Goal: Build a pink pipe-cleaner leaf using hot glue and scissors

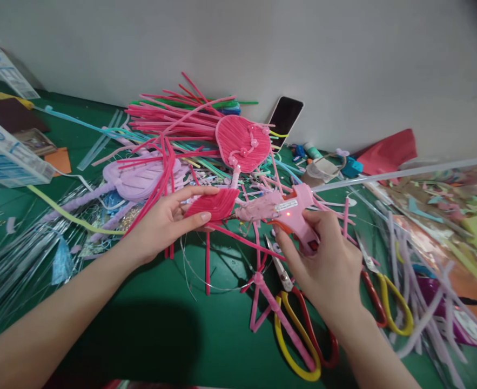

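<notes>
My left hand (163,222) pinches a small flat pink piece made of pipe cleaners (213,205) between thumb and fingers, just above the green table (157,324). My right hand (323,259) is wrapped round the handle of a pink hot glue gun (281,208), whose red light is lit. The gun's nozzle points left and touches the edge of the pink piece. A clear glue stick (400,173) pokes out of the gun's back towards the right.
A pile of pink and green pipe cleaners (173,121) lies behind, with a pink woven heart shape (242,141) and a lilac one (141,178). Scissors with red and yellow handles (299,329) lie under my right wrist, another pair (388,302) to the right. A phone (286,119) leans on the wall.
</notes>
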Action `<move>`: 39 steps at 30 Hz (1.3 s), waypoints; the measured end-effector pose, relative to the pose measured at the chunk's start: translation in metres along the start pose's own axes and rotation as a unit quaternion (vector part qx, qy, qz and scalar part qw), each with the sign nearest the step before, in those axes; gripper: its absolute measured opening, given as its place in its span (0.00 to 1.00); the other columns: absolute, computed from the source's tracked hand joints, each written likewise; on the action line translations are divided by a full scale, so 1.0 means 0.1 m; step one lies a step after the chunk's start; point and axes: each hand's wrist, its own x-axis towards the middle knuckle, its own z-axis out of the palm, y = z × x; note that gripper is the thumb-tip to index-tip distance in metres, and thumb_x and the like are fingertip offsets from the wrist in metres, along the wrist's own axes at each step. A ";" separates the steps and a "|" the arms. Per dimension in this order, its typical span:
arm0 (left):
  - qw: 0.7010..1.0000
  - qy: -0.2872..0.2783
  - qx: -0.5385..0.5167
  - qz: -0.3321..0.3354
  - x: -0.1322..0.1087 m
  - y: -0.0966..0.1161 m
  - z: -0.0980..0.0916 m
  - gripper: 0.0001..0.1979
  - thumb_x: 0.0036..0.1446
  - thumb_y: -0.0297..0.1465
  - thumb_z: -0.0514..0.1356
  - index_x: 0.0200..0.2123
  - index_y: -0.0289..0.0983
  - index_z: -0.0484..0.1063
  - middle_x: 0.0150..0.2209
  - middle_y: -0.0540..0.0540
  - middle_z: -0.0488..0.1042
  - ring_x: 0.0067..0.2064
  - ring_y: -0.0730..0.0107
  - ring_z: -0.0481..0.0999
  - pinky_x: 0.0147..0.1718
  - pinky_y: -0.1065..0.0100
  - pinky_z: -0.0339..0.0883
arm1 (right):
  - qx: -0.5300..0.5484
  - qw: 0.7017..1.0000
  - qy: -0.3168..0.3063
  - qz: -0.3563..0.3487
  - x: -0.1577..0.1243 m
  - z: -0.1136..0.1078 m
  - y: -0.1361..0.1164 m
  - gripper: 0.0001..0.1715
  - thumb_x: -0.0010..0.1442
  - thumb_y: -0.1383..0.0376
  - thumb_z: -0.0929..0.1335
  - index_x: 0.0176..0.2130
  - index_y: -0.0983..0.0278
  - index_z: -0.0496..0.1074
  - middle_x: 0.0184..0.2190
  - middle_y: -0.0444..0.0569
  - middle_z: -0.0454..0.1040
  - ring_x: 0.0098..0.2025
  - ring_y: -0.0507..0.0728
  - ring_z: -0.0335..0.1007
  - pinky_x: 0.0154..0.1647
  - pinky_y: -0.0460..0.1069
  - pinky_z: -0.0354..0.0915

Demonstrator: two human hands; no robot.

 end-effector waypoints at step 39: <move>0.999 0.005 -0.042 -0.007 -0.01 -0.01 -0.03 0.19 0.63 0.41 0.59 0.55 0.44 0.74 0.52 0.44 0.78 0.47 0.57 0.80 0.42 0.62 0.79 | -0.153 0.963 -0.165 0.150 -0.13 0.21 0.97 0.29 0.62 0.40 0.58 0.29 0.61 0.63 0.18 0.48 0.67 0.19 0.60 0.65 0.18 0.49 0.54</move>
